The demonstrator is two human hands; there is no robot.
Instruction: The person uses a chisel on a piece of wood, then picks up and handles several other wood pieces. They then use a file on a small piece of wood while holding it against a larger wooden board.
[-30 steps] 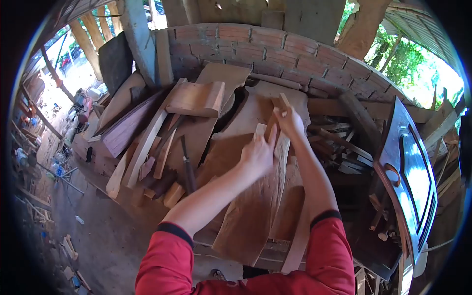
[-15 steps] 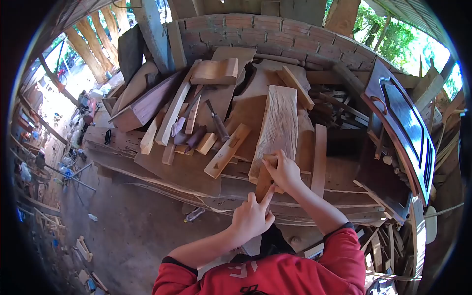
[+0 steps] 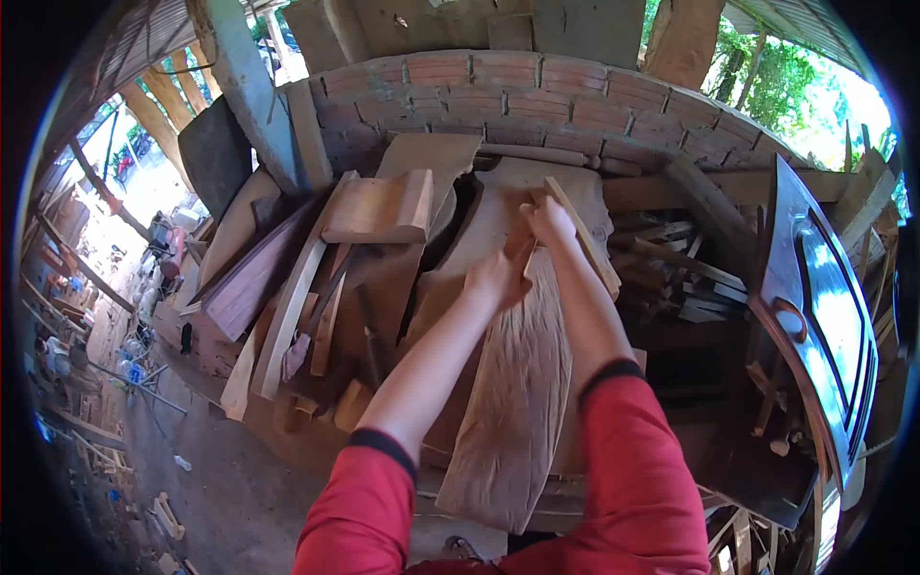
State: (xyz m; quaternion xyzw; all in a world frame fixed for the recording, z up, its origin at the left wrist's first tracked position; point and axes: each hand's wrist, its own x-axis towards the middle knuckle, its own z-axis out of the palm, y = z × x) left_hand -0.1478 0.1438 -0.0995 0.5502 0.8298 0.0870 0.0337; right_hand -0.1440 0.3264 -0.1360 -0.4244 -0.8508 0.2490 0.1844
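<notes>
A long, rough-grained wooden plank (image 3: 513, 402) lies lengthwise in front of me on the bench. At its far end my left hand (image 3: 494, 280) and my right hand (image 3: 552, 220) are both closed on a small brown wooden block (image 3: 520, 236). The right hand grips the block's far part, the left its near part. The block sits on or just over the plank; its underside is hidden. Beside the right hand lies a narrow wooden strip (image 3: 596, 251). Left of my left forearm is a curved, thick wooden piece (image 3: 379, 213) resting on other boards.
A brick wall (image 3: 498, 101) runs behind the bench. On the right leans a dark, glossy panel (image 3: 824, 287), with stacked offcuts (image 3: 676, 259) nearby. A pale squared bar (image 3: 297, 307) and a purplish beam (image 3: 254, 278) lie at left.
Both hands have pushed the wooden block from the plank's near end to its far end, arms now stretched out. The head view has shifted too.
</notes>
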